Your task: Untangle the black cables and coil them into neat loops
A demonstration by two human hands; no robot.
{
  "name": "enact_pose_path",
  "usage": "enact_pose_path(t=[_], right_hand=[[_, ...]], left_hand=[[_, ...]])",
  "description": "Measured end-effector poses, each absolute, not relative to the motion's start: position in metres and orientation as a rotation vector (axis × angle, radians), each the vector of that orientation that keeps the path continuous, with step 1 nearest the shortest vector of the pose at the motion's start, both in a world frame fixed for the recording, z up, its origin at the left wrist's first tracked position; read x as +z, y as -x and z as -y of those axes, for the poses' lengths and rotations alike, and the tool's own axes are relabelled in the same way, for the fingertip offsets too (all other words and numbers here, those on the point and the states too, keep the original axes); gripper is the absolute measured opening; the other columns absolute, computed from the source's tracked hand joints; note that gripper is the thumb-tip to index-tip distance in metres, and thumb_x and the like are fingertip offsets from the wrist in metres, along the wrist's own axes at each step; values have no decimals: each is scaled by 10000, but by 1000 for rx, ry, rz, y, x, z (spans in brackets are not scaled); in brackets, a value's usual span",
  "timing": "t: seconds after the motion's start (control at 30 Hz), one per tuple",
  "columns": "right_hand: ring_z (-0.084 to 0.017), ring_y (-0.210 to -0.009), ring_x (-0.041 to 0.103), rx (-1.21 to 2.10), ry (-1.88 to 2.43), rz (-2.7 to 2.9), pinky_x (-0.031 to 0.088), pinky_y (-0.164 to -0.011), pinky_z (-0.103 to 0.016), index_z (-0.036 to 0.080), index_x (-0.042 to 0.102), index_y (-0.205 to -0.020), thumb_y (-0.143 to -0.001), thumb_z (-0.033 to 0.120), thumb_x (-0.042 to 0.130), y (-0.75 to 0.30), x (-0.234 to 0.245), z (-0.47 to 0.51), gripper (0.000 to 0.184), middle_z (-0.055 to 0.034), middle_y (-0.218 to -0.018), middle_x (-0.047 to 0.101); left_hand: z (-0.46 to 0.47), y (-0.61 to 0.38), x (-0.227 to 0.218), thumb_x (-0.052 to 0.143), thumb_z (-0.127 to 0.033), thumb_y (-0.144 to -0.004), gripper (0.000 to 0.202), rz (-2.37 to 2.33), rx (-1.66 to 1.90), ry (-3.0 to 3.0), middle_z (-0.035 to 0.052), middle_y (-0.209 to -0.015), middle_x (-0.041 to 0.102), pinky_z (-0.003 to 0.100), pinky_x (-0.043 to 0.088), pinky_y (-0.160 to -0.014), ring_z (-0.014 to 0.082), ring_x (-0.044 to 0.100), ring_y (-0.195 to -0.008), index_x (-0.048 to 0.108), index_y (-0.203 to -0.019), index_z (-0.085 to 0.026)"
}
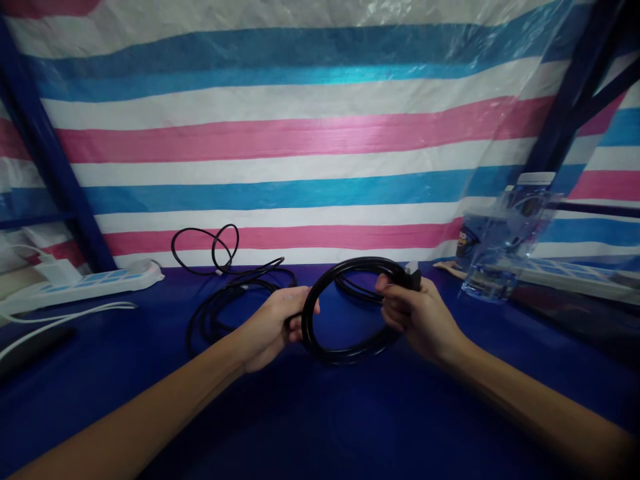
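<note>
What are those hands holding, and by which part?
A coiled black cable: the left hand at the coil's left side, the right hand gripping its right side.

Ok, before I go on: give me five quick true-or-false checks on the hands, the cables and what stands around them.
1. The right hand grips the coiled black cable. True.
2. The left hand lies flat on the table. False: the left hand is at the coil's left side, fingers curled.
3. More black cable lies on the table to the left of the coil. True.
4. A white adapter is on the left power strip. True.
5. The backdrop is plain white. False: the sheet has blue, pink and white stripes.
</note>
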State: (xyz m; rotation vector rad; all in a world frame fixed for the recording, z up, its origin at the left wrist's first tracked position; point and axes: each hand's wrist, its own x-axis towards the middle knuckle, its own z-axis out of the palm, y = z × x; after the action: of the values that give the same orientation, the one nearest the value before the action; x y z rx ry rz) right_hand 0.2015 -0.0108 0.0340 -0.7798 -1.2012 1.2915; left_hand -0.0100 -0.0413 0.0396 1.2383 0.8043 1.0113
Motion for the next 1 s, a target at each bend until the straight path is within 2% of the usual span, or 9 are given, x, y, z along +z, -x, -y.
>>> enact_pose_path(t=[0.1, 0.23, 0.33, 0.43, 0.5, 0.6, 0.7, 0.8, 1.0], right_hand=[[-25, -347, 163, 1276, 766, 1174, 175, -350, -198, 172, 553, -678, -654, 176, 622, -200, 36, 13, 74, 102, -423, 178], [-23, -346, 166, 1280, 774, 1175, 179, -345, -193, 169, 550, -679, -657, 159, 615, -200, 39, 14, 69, 99, -425, 188], [-23, -353, 165, 1272, 790, 1091, 169, -339, -186, 172, 538, -700, -662, 144, 608, -206, 43, 10, 84, 97, -441, 193], [-21, -354, 136, 1285, 793, 956, 159, -329, -179, 178, 509, -714, -678, 134, 587, -211, 45, 7, 97, 100, -455, 173], [-18, -347, 125, 1315, 821, 929, 163, -325, -176, 180, 496, -723, -685, 130, 577, -208, 44, 10, 103, 104, -453, 170], [-26, -333, 165, 1349, 892, 992, 229, -329, -180, 185, 509, -770, -693, 139, 572, -195, 37, 18, 109, 108, -435, 194], [-36, -333, 229, 1381, 913, 1080, 346, -374, -206, 187, 526, -828, -715, 171, 585, -183, 32, 25, 129, 112, -415, 233], [-44, -334, 301, 1400, 868, 1179, 432, -447, -247, 182, 535, -858, -739, 216, 607, -177, 30, 27, 144, 112, -399, 285], [-51, -346, 373, 1402, 733, 1243, 470, -503, -266, 179, 542, -873, -759, 248, 627, -179, 33, 28, 159, 112, -423, 303]], left_hand=[[42, 9, 40, 611, -363, -797, 226, -836, 990, -1253, -75, -489, 331, 156, 216, -413, 27, 277, -412, 525, -762, -158], [41, 10, 36, 635, -353, -786, 215, -853, 1067, -1240, -39, -534, 482, 163, 267, -402, 55, 422, -437, 525, -812, -170], [44, 5, 29, 596, -402, -818, 276, -761, 1201, -1086, 31, -747, 630, 216, 447, -613, 119, 599, -689, 552, -956, -166], [52, -7, 25, 606, -477, -795, 426, -599, 1126, -1020, 109, -1049, 642, 310, 443, -845, 194, 584, -1000, 549, -1073, -158], [58, -16, 26, 674, -463, -744, 465, -529, 1120, -1039, 101, -1099, 635, 318, 414, -899, 201, 557, -1064, 551, -1085, -172], [65, -26, 32, 682, -367, -763, 240, -562, 1219, -1027, 27, -788, 651, 282, 428, -870, 148, 619, -864, 583, -801, -152], [67, -25, 44, 585, -347, -842, 429, -636, 1282, -972, -66, -444, 365, 233, 468, -632, 49, 439, -414, 394, -510, -155], [65, -17, 56, 547, -414, -853, 435, -634, 1368, -871, -100, -407, 240, 186, 324, -390, 22, 209, -299, 372, -543, -164], [56, -8, 57, 523, -476, -848, 434, -682, 1403, -889, -106, -397, 224, 178, 219, -347, 19, 167, -288, 378, -575, -171]])
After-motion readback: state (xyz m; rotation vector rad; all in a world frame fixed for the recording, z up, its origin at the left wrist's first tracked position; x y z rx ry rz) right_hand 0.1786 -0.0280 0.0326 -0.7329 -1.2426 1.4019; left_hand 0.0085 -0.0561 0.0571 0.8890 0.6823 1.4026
